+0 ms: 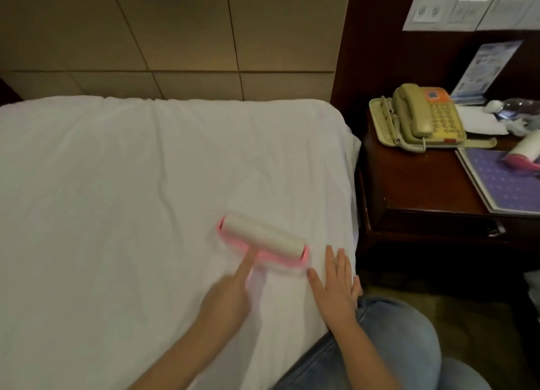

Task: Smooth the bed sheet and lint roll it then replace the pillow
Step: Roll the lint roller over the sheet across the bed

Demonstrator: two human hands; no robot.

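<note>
- The roller (pixel 264 240) lies on the sheet (pixel 117 185) near the bed's right edge, well short of the head edge. Its drum has its long axis running across from upper left to lower right, roughly slantwise to that edge.
- Its handle points back toward us, down and left of the drum, so we judge the rolling direction to be away from us, toward the head edge, or back.
- Our left hand (pixel 230 296) is on the handle, fingers closed round it with the forefinger laid along it up to the pink frame. It is the nearer hand and the one driving.
- Our right hand (pixel 336 284) lies flat and spread on the sheet just right of the drum's lower end, holding nothing, apart from the roller, close to the bed's right edge.
- No pillow is in view, so replacing it looks a step not yet done.
</note>
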